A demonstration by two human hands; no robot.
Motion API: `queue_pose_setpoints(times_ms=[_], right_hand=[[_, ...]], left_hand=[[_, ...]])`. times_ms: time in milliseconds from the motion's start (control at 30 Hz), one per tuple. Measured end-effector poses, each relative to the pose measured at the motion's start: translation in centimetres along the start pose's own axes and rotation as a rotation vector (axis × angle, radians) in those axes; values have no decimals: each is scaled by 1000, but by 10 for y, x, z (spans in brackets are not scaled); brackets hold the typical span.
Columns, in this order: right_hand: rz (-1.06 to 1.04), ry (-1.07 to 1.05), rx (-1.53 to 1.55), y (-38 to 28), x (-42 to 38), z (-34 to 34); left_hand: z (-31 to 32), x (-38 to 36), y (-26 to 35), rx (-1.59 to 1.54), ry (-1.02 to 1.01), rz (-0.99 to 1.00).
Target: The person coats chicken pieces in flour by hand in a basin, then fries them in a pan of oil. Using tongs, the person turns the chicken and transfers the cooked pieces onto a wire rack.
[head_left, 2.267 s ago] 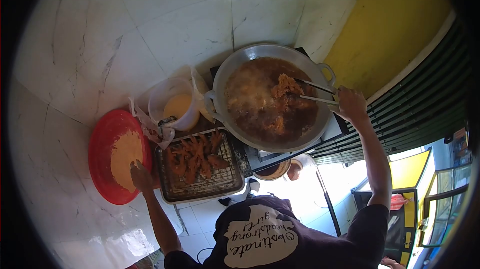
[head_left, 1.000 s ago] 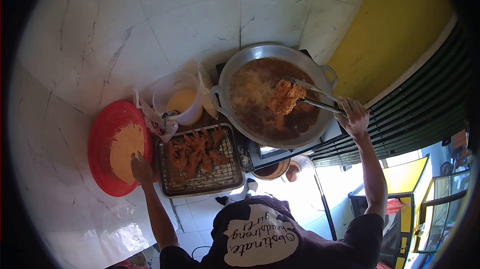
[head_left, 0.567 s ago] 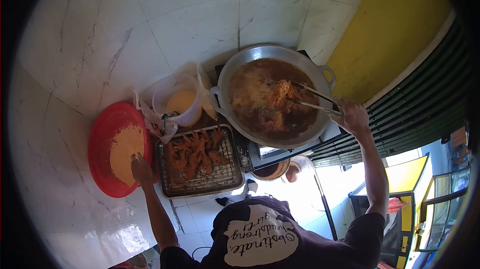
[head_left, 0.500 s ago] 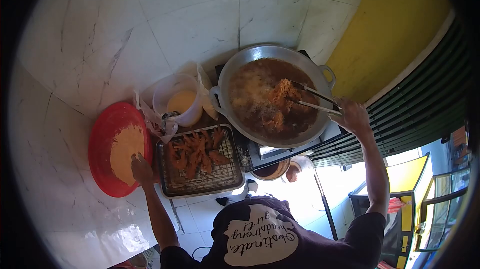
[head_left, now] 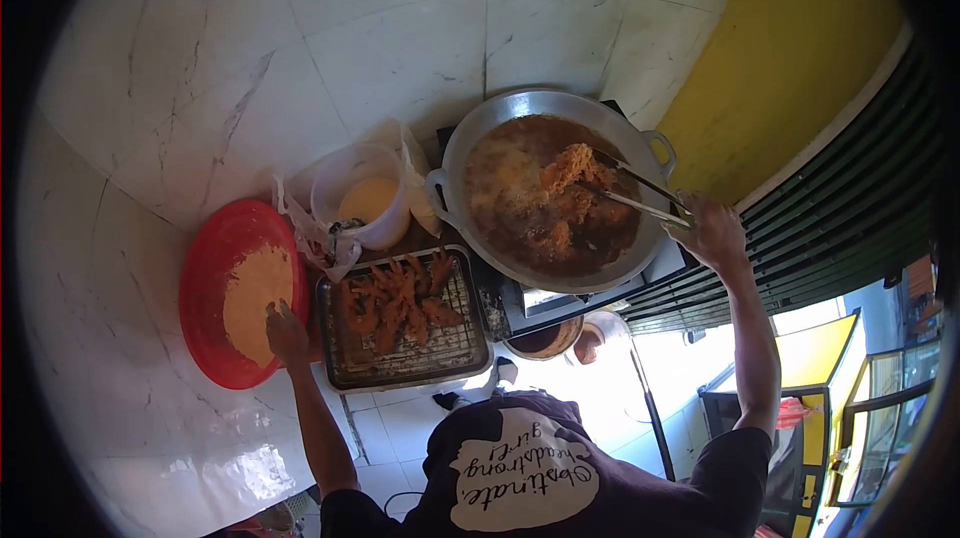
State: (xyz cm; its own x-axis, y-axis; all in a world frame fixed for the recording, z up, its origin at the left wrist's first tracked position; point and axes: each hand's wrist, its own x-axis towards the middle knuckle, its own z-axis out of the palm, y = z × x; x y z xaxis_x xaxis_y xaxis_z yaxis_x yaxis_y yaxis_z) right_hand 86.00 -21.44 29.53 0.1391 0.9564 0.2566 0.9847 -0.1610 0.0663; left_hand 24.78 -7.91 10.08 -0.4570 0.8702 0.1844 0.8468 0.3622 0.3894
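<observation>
My right hand (head_left: 712, 234) is closed round metal tongs (head_left: 640, 204), which reach over a large two-handled wok (head_left: 480, 133) of bubbling brown oil. At the tongs' tips is a rough, golden-brown fried piece (head_left: 574, 166), with more battered pieces (head_left: 556, 238) in the oil below. My left hand (head_left: 287, 335) is at the near rim of a red basin (head_left: 205, 268), its dusted fingers apart over pale flour (head_left: 255, 303). To the right of that hand, brown fried pieces (head_left: 400, 303) with claw-like ends lie on a wire rack in a metal tray (head_left: 405, 376).
Behind the tray stands a clear tub (head_left: 325, 183) of pale yellow liquid, with plastic bags beside it. The wok sits on a stove (head_left: 655, 268) against the tiled wall. Below are pots (head_left: 545, 340); a yellow-framed cabinet (head_left: 815, 358) is at right.
The tongs and fried piece have shifted slightly toward the far side of the wok. My left hand stays at the basin rim, and the view has moved a little.
</observation>
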Motion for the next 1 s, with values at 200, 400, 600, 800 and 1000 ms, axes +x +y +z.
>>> queue_pose_setpoints(times_ms=[200, 400, 600, 800, 1000], right_hand=[[-29, -59, -74, -5, -5, 5], [37, -49, 13, -10, -5, -3], [48, -75, -4, -14, -8, 4], [15, -55, -78, -19, -12, 7], [34, -58, -10, -14, -17, 21]], left_hand=[[5, 6, -15, -79, 18, 58], [-4, 3, -28, -139, 15, 98], [-7, 5, -61, -162, 108, 80], [-20, 0, -60, -165, -62, 70], [-18, -9, -51, -276, -90, 219]])
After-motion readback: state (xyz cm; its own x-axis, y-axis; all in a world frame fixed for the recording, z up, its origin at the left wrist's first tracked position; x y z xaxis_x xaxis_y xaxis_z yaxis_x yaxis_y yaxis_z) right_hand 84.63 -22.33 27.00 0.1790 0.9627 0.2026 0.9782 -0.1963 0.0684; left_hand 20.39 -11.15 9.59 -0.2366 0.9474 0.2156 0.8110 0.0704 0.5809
